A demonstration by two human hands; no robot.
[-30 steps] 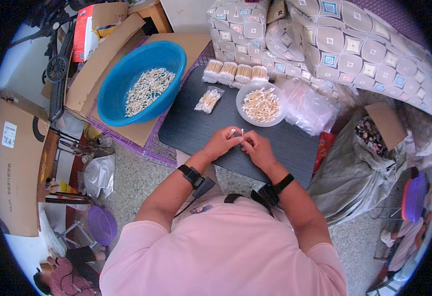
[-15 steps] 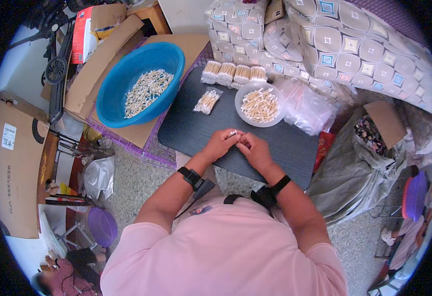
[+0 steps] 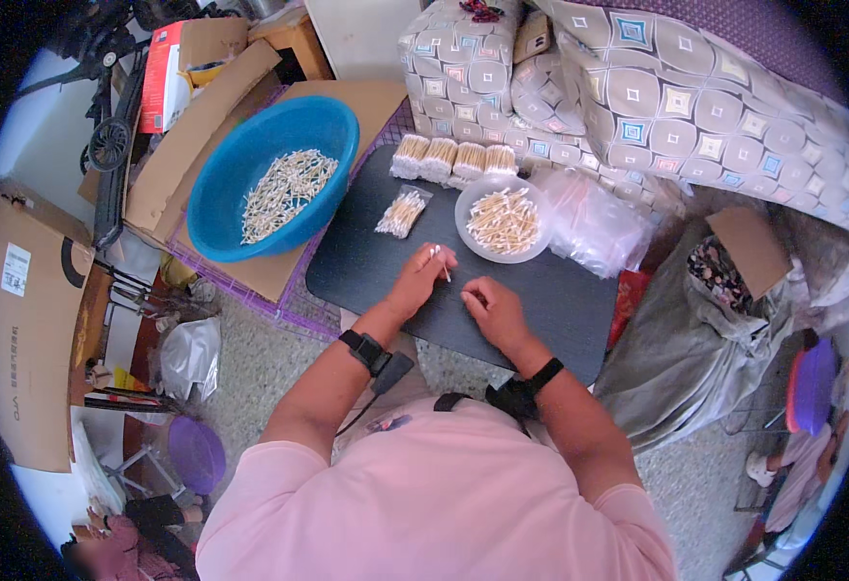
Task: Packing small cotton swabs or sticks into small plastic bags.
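My left hand (image 3: 422,278) is closed over the dark tabletop (image 3: 361,257), with a few cotton swabs (image 3: 439,254) held in its fingers, white tips showing. Just right of it, apart from it, is my right hand (image 3: 493,308); its fingers are curled and pinched, and whatever they may hold is hidden. Beyond the hands stands a translucent white bowl (image 3: 462,230) of loose cotton swabs (image 3: 503,220). To its left lies a small clear bag of swabs (image 3: 403,212). Several bundles of swabs (image 3: 438,160) line the back edge.
A blue basin (image 3: 213,194) holding more swabs rests on cardboard at the left. Clear plastic bags (image 3: 597,225) lie at the table's right, beside a grey cloth cover (image 3: 671,349). A patterned covered sofa (image 3: 676,107) borders the back. Another person (image 3: 119,552) is at lower left.
My hands were together and have moved apart: the left stays near the bag with the swabs, the right has drawn back slightly. The whole view has shifted a little.
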